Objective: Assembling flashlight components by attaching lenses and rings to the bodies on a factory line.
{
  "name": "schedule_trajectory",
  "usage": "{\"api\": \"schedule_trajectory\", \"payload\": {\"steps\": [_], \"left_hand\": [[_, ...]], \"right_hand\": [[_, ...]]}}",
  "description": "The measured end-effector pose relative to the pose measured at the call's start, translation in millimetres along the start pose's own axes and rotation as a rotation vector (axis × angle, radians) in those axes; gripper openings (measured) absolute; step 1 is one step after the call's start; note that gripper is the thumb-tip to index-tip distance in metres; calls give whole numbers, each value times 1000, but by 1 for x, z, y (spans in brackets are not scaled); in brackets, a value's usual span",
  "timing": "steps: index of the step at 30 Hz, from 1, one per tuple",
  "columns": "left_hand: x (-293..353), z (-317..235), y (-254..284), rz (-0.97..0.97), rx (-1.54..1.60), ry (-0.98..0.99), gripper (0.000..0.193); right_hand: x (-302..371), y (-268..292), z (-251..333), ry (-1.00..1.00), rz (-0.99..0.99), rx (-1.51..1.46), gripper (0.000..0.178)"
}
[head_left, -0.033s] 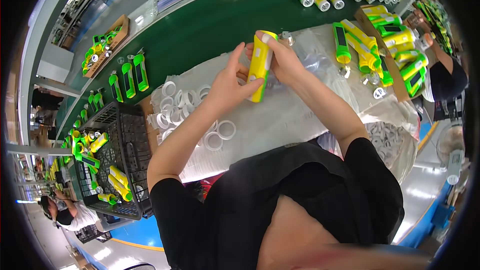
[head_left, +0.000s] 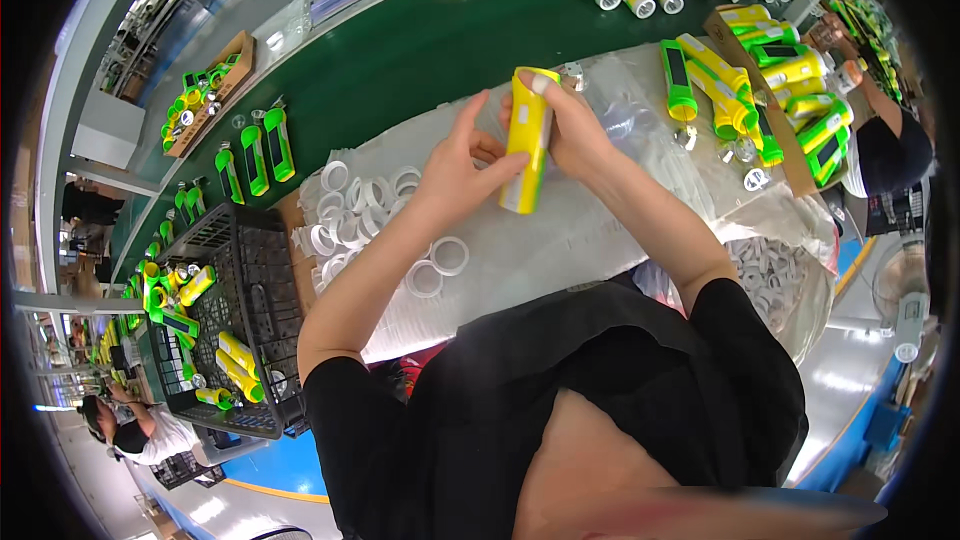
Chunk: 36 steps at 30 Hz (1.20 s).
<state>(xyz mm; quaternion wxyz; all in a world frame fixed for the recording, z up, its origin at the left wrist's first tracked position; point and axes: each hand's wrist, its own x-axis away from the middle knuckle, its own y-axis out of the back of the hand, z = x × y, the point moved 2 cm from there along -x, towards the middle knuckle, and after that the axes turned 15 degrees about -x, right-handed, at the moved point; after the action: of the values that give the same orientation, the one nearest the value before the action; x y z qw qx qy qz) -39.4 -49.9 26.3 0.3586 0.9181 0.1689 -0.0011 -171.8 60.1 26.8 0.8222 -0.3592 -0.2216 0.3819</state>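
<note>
A yellow flashlight (head_left: 527,130) with green along one edge is held upright and slightly tilted over the work surface. My right hand (head_left: 572,130) is closed round its upper part, thumb laid over the far end. My left hand (head_left: 455,168) grips its lower half from the left; the thumb presses its face, the index finger sticks up and the other fingers curl. White plastic rings (head_left: 375,202) lie loose left of my left hand, two of them nearer me. Right of my right hand lie green and yellow flashlights (head_left: 712,80), some with small shiny parts hanging out.
A black crate (head_left: 262,310) with flashlights stands at left. Along the green bench (head_left: 400,60) lie more flashlights. A cardboard box (head_left: 790,140) of flashlights is at right, beside a co-worker's arm (head_left: 880,105). A bag of small white parts (head_left: 770,275) sits near my right elbow.
The flashlight has turned a little in my hands, showing more yellow and less green, and its lower end sits slightly nearer me. Both hands keep nearly the same place.
</note>
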Motion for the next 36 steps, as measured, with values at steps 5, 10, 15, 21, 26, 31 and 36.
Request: {"api": "schedule_trajectory", "payload": {"steps": [5, 10, 15, 21, 26, 31, 36], "left_hand": [[1, -7, -22, 322, 737, 156, 89], [12, -34, -39, 168, 1003, 194, 71], [53, -40, -8, -291, 375, -252, 46], [78, -42, -15, -262, 13, -522, 45], [63, -39, -30, -304, -41, -485, 40], [16, 16, -37, -187, -455, -135, 58], [1, 42, -47, -51, -493, -123, 63]], "right_hand": [[83, -6, 1, -187, 297, 92, 43], [116, -8, -19, -335, 411, 115, 56], [130, -13, -28, -278, 359, 235, 45], [127, -10, -47, -284, 398, 237, 48], [124, 0, -42, -192, 284, 157, 41], [121, 15, -21, -93, 129, 149, 45], [124, 22, -13, -116, 127, 188, 46]]}}
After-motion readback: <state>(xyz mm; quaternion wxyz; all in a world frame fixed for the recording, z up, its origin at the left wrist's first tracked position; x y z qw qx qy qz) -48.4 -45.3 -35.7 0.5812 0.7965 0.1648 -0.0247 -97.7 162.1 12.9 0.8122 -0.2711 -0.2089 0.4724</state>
